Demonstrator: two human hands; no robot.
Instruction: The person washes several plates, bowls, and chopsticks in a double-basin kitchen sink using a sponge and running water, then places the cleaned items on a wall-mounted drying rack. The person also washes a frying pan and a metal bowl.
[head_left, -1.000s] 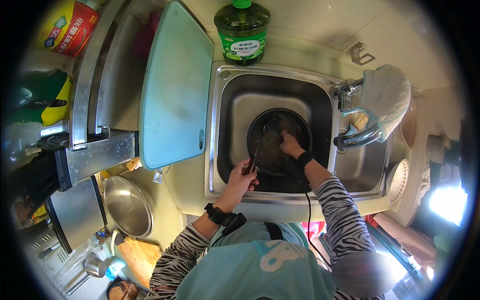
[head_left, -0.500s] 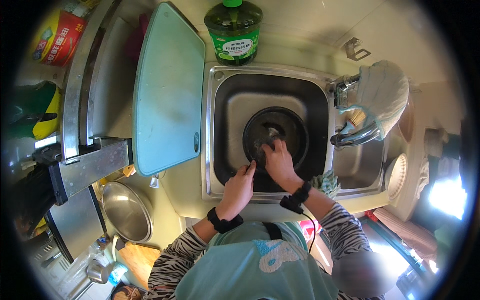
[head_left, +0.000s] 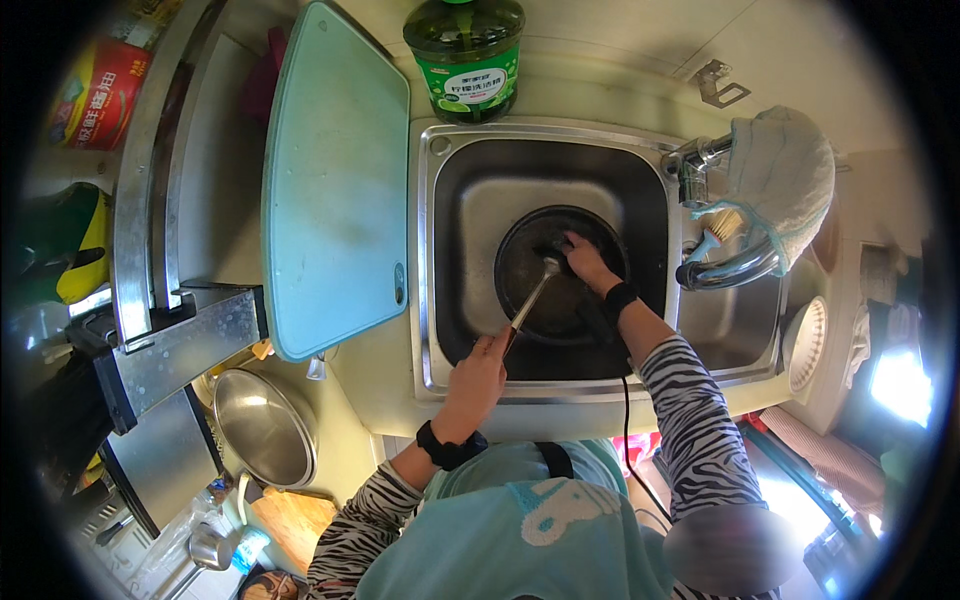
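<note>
A round black pan point(head_left: 515, 280) sits in the steel sink basin point(head_left: 462, 230). My left hand point(head_left: 477, 385), low at the sink's front edge, is closed round the handle of a long-handled cooking utensil point(head_left: 534, 300). Its metal stem slants up into the pan; the dark head is hard to make out. My right hand point(head_left: 588, 262) is inside the pan beside that head, fingers bent and pressed together. Whatever they grip is hidden. Black bands circle both wrists, and a cable hangs from the right one.
A light-blue cutting board point(head_left: 335, 190) stands left of the sink, and a green detergent bottle point(head_left: 465, 70) behind it. At right are a cloth-draped faucet point(head_left: 735, 265), a brush point(head_left: 712, 238) and a white ribbed bowl point(head_left: 806, 345). A steel bowl point(head_left: 265, 425) lies at lower left.
My right hand has moved farther into the pan, away from my left. The utensil's metal stem now shows between them. My right forearm covers where a greenish crumpled cloth showed at the sink's front edge.
</note>
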